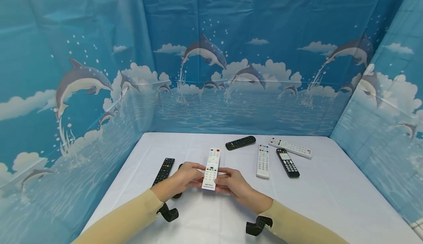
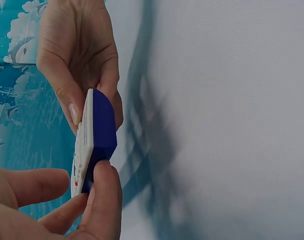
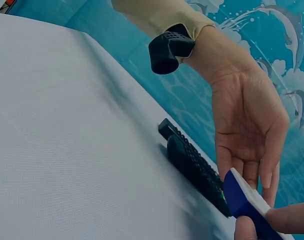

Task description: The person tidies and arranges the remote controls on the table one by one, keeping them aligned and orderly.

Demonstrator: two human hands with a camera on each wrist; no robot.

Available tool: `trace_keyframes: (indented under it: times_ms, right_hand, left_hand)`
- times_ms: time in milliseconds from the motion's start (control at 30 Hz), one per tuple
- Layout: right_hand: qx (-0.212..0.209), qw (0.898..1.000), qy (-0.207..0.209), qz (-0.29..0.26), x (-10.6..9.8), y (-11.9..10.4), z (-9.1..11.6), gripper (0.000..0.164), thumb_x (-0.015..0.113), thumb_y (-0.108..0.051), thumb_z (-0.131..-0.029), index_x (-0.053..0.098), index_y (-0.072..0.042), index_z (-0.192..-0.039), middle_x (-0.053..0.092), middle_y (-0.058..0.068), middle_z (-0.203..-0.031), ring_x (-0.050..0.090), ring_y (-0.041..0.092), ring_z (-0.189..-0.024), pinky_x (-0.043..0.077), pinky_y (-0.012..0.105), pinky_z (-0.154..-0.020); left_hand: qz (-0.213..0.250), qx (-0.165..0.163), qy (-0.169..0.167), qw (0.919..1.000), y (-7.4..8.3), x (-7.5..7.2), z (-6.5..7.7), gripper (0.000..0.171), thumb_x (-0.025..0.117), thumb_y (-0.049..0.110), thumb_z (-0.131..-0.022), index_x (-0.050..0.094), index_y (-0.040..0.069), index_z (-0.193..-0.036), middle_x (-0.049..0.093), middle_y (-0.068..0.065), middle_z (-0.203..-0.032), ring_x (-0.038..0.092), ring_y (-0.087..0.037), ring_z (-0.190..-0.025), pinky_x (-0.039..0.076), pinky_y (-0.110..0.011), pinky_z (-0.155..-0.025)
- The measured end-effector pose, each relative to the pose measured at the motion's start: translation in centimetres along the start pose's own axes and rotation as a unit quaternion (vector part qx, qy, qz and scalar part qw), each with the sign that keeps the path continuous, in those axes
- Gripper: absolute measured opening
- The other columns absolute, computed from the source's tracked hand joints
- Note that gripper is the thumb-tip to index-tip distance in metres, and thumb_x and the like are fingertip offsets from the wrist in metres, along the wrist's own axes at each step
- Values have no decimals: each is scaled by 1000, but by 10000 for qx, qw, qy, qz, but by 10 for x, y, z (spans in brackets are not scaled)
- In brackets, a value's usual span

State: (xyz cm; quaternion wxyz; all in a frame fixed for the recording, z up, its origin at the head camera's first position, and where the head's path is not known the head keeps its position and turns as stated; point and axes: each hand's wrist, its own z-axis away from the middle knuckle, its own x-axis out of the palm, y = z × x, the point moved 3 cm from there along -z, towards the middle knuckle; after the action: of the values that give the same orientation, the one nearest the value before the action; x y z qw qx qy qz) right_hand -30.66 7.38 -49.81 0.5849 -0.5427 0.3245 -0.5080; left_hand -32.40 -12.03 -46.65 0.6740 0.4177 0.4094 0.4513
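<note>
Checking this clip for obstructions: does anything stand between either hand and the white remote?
Nothing visible does: the left hand and right hand both hold the white remote directly, above the table. The nearest other things, two dark remotes, lie by the left hand, not between it and the white remote.

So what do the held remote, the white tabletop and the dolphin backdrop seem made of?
Held remote: likely hard plastic, matte white face, smooth blue underside; edges look crisp and moulded.
White tabletop: perhaps matte fabric, given the fine weave-like texture up close.
Dolphin backdrop: thin printed sheeting, cloth or plastic unclear; creases and slight sheen show.
</note>
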Motion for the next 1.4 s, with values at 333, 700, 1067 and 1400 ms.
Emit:
trace_keyframes:
  times_ms: [333,700,1067,1400]
  right_hand:
    - [14,9998,-167,79,16,1,-5,62,70,3,-87,45,9,-143,66,21,-108,72,25,-89,60,36,-79]
    - [71,9995,-293,56,29,13,-7,58,70,7,-85,48,12,-138,66,20,-106,71,22,-86,60,34,-79]
    - [117,9992,-266,263,39,16,-7,55,71,8,-84,50,13,-135,69,18,-102,71,21,-85,60,33,-78]
    - [184,9986,-173,457,38,18,-4,55,70,8,-83,52,14,-135,68,16,-96,70,19,-81,60,34,-78]
  left_hand:
    - [-106,-193,-55,9997,-2,-15,10,41,62,2,-89,62,-5,-129,68,-18,-101,68,-28,-85,61,-36,-71]
    - [-227,-284,-209,9991,-8,-22,21,40,63,4,-88,61,-9,-126,68,-18,-98,69,-28,-81,61,-37,-69]
    - [-657,-390,-76,9970,-7,-29,29,38,62,6,-91,61,-10,-126,65,-19,-97,66,-23,-70,61,-33,-66]
    - [-964,-266,2,9950,-9,-32,30,38,60,10,-93,62,-12,-124,67,-17,-96,67,-24,-74,61,-33,-68]
